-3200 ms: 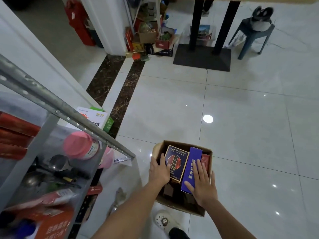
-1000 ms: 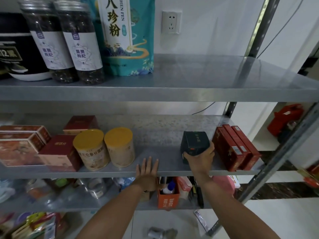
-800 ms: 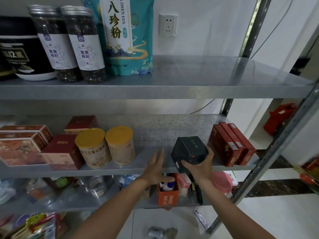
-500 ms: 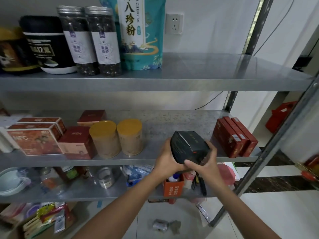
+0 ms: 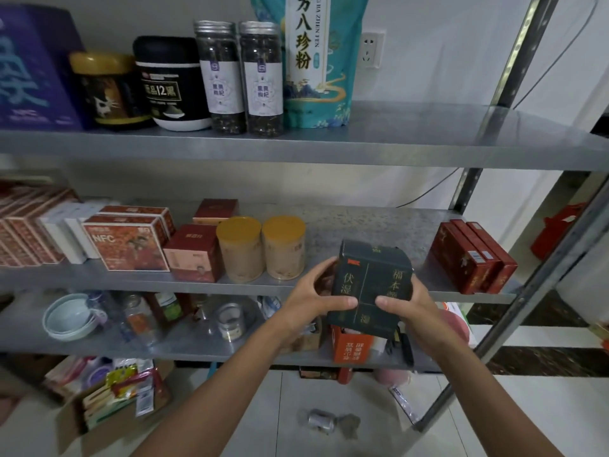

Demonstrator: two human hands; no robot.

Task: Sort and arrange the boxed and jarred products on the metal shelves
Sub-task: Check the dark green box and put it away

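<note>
Fingers [image 5: 341, 302] of the left hand [image 5: 306, 296] and right hand [image 5: 420, 311] are gripping the dark green box [image 5: 372, 282], holding it tilted before the middle metal shelf [image 5: 362, 225], between yellow-lidded jars [image 5: 245, 250] and red boxes [image 5: 471, 255]; a white wall [image 5: 435, 61] is showing behind.

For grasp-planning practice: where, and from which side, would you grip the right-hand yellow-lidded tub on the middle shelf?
Probably the right-hand tub by its round wall below the lid, from the front-right: it stands upright, bare middle shelf on its right, twin tub close left.
</note>
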